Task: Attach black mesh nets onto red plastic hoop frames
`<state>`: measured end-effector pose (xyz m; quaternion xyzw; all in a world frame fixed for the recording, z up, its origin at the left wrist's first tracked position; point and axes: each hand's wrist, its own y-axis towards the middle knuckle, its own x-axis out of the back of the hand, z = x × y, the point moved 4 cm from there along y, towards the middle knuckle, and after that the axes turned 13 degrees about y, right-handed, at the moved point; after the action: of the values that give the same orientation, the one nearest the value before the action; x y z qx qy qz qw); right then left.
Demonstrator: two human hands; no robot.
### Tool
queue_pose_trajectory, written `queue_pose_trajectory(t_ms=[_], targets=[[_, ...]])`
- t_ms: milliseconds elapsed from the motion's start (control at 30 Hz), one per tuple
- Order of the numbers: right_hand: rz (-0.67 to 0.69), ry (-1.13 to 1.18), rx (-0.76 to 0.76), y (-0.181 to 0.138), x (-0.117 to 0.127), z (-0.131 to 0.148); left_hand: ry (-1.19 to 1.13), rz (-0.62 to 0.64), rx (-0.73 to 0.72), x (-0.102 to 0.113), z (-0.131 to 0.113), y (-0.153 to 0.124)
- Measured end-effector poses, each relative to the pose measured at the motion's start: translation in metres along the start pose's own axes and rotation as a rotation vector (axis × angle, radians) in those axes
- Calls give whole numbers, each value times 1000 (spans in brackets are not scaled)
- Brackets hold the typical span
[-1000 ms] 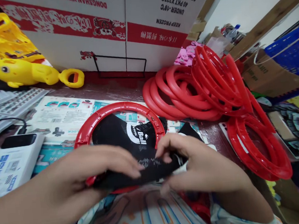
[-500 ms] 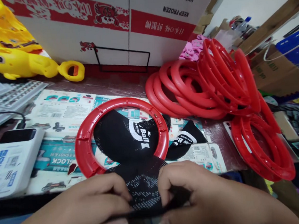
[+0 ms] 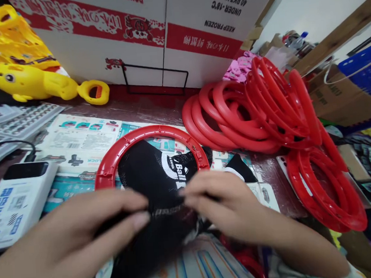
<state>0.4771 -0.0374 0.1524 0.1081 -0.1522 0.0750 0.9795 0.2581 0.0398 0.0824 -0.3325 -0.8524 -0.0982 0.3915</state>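
A red plastic ring (image 3: 106, 174) lies on the table in front of me, its ribbed side up. Black mesh fabric (image 3: 136, 169) with white "Ball" lettering spreads across the ring's opening and hangs down toward my lap. My left hand (image 3: 114, 218) pinches the fabric between thumb and fingers at the ring's near side. Opposite it, my right hand (image 3: 217, 201) pinches the cloth near the lettering, slightly blurred. Both hands hide the ring's near edge. Another black printed piece (image 3: 242, 168) lies right of the ring.
Red rings (image 3: 222, 114) are heaped at the right, more (image 3: 326, 187) near the table edge. A white power bank (image 3: 18, 201) and grey trays (image 3: 24, 122) are at left. Behind stand a yellow toy (image 3: 50, 83), a black wire frame (image 3: 155, 91) and a white carton (image 3: 99, 47).
Both hands have moved up toward the ring, and the fabric's near part, which was stretched between them, now droops toward my lap. The view has shifted slightly.
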Motion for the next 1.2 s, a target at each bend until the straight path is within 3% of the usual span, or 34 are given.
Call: queue_pose_trajectory(t_ms=[67,167,333,667,867,1200], targets=[[-117,-102,-104,28,5,-38,-86,69,99,-4,-1,39],[-143,-216,-276,67,9,-95,-136,117,89,-15,10,98],[-131,-337,-313,106,11,-141,44,61,87,-20,32,153],[-102,-584,-369,129,8,-161,430,-23,102,-20,44,190],[-99,-689,-346,134,8,-157,355,9,94,-25,43,204],[-111,-739,-308,129,7,-163,160,-71,103,-34,63,210]])
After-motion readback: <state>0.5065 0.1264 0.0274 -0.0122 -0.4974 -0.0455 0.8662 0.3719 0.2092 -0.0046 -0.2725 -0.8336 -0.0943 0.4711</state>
